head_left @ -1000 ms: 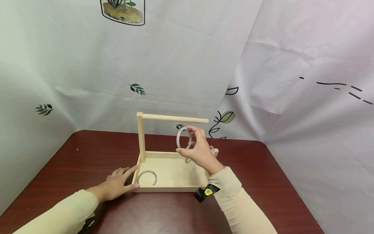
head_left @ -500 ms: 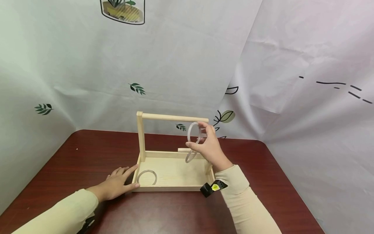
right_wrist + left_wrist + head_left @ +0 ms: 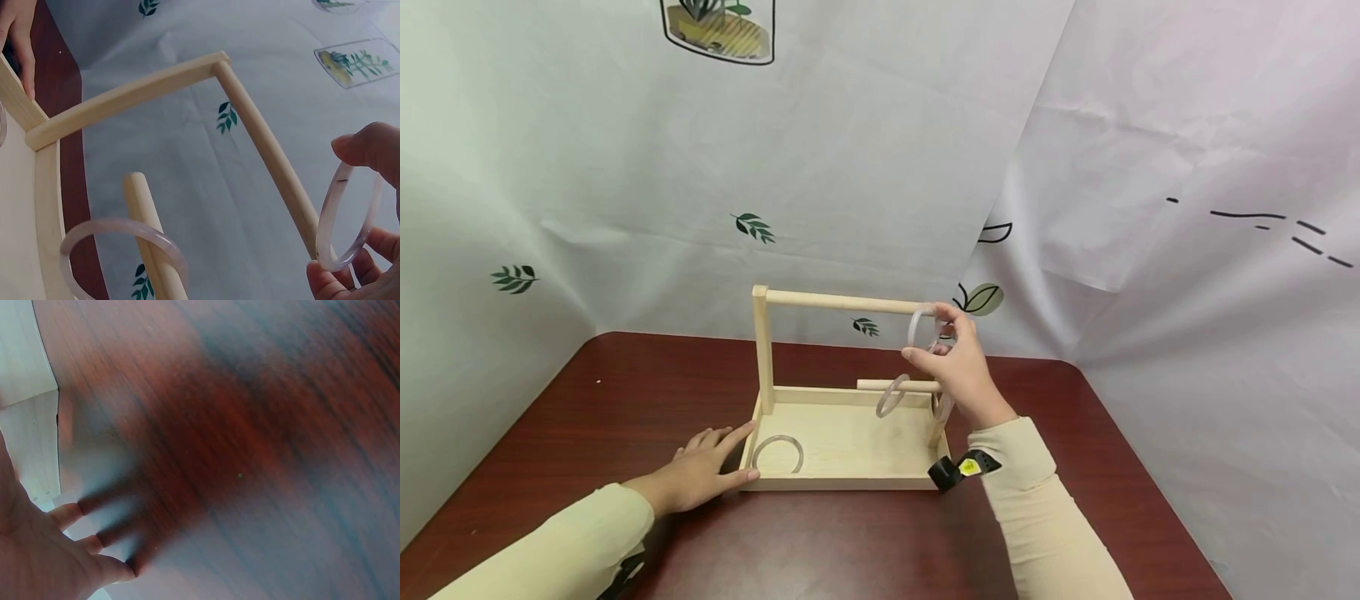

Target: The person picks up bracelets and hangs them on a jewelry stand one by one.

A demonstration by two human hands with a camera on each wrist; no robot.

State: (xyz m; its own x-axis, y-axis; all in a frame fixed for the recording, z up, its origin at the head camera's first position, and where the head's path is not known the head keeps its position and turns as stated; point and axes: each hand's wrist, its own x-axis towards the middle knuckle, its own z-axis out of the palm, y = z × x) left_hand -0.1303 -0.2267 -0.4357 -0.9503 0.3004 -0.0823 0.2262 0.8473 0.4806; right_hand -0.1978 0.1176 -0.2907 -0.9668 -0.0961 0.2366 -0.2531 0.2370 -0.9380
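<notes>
My right hand (image 3: 966,367) pinches a translucent pale bangle (image 3: 331,209) between thumb and fingers. It stands upright at the free end of the upper rod (image 3: 850,303) of a wooden stand; whether the rod's tip lies inside it I cannot tell. From the lower rod (image 3: 874,385) hangs another bangle (image 3: 94,226), and one more (image 3: 946,408) shows near the right post, partly behind my wrist. A further bangle (image 3: 801,454) lies in the stand's tray (image 3: 842,484), at the front left. My left hand (image 3: 696,475) rests with extended fingers against the tray's left edge.
The stand sits on a dark red-brown table (image 3: 647,392). Behind and beside it hangs pale cloth (image 3: 865,150) printed with leaves. A left post (image 3: 763,354) carries the upper rod. A black strap (image 3: 962,469) with a camera is on my right wrist.
My right hand has carried the bangle rightward and slightly up, from below the upper rod to its free end. The lower rod and its hanging bangle are more exposed. My left hand stays put.
</notes>
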